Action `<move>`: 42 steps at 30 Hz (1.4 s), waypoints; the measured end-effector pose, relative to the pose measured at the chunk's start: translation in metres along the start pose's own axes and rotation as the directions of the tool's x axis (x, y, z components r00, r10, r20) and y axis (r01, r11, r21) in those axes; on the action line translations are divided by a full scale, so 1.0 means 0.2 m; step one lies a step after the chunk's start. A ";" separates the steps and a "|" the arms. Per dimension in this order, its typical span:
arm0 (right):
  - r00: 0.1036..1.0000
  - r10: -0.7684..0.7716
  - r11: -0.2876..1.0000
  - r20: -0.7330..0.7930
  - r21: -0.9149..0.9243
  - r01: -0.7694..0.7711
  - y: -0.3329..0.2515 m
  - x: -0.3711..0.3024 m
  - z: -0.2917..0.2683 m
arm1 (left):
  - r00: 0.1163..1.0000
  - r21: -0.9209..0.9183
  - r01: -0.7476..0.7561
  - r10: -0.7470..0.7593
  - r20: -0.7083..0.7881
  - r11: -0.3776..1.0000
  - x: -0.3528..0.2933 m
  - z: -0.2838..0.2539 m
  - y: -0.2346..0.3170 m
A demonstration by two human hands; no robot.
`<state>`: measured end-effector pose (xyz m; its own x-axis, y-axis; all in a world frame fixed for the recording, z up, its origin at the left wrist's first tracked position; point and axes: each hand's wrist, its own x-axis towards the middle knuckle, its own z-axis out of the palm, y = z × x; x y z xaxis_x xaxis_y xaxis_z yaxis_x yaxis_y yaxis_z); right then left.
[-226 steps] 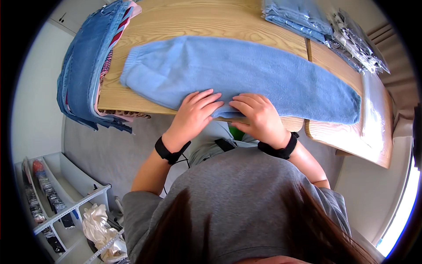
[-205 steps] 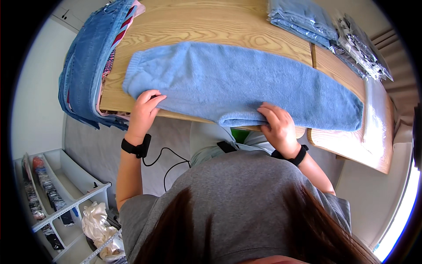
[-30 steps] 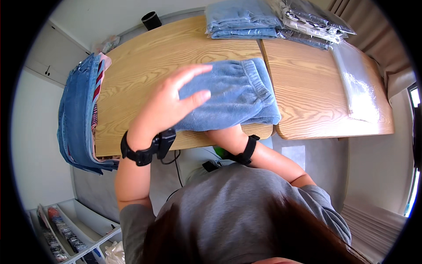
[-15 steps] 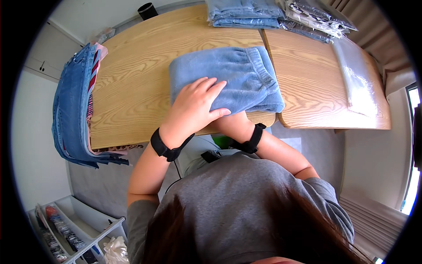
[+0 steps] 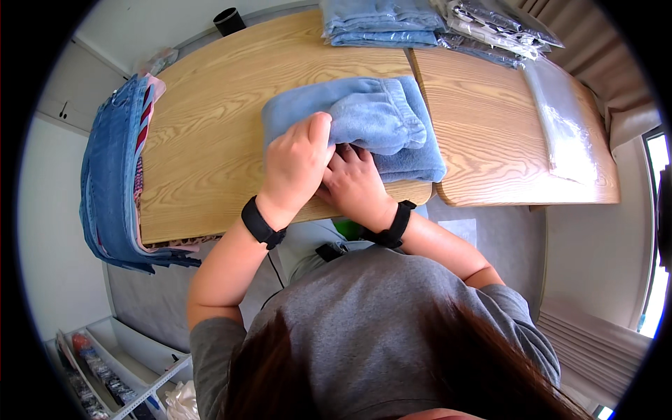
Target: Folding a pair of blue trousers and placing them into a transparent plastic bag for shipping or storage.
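Note:
A folded pair of light blue plush trousers point(image 5: 374, 112) with a gathered elastic band lies on the wooden table in front of me. My left hand point(image 5: 297, 164) is closed on the near edge of the upper layer and holds it raised. My right hand point(image 5: 355, 185) lies beside it, fingers stretched forward and slightly apart, reaching under the lifted layer onto the cloth below. Its fingertips are partly in shadow under the fold. Both wrists wear black straps.
At the table's point(image 5: 203, 119) left edge hang blue jeans point(image 5: 108, 175) over other garments. Bagged blue clothes point(image 5: 381, 21) and a pile of bagged garments point(image 5: 497, 28) lie at the far side. Clear plastic bags point(image 5: 560, 126) rest on the right tabletop. A grey bin point(image 5: 133, 350) stands lower left.
My left hand has gone from lying flat on the trousers to gripping and lifting the upper layer's near edge. My right hand has come out from beneath, now showing its back.

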<state>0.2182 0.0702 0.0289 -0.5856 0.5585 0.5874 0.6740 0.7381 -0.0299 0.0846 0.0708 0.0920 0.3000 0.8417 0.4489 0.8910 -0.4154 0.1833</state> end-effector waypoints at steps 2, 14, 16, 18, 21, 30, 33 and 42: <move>1.000 -0.004 1.000 0.006 -0.013 0.004 0.00 0.00 0.00 | 0.973 -0.005 -0.072 0.069 -0.221 0.997 -0.02 0.00 0.00; 0.994 0.091 0.957 0.066 0.268 -0.106 0.42 0.02 -0.35 | 0.992 -0.173 0.074 -0.054 0.118 0.982 -0.05 0.02 -0.04; 0.986 0.134 0.961 0.099 0.229 -0.154 0.45 0.02 -0.31 | 0.991 -0.172 0.071 -0.050 0.125 0.982 -0.05 0.01 -0.04; 0.960 0.184 0.927 0.212 0.287 -0.241 0.46 0.01 -0.31 | 0.989 -0.168 0.080 -0.056 0.140 0.983 -0.07 0.01 -0.06; 0.927 0.301 0.845 0.225 0.388 -0.369 0.50 0.01 -0.28 | 0.997 -0.235 0.031 -0.014 0.071 0.972 -0.09 0.00 -0.11; 0.981 0.128 0.986 -0.144 0.129 -0.110 0.44 -0.01 -0.29 | 0.994 0.084 0.032 -0.041 0.105 0.996 -0.08 -0.04 -0.03; 0.978 0.172 0.976 -0.120 0.158 -0.152 0.44 -0.04 -0.25 | 0.984 0.205 0.088 -0.117 0.133 0.975 -0.12 -0.05 -0.09; 0.960 0.276 0.933 -0.048 0.253 -0.256 0.45 -0.07 -0.20 | 0.975 0.127 -0.163 0.179 -0.129 0.978 -0.17 -0.12 0.04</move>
<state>0.3050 0.1149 0.0508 -0.3544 0.7222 0.5940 0.6652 0.6412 -0.3826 0.0743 0.0307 0.0993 0.4085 0.7020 0.5834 0.8660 -0.5000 -0.0047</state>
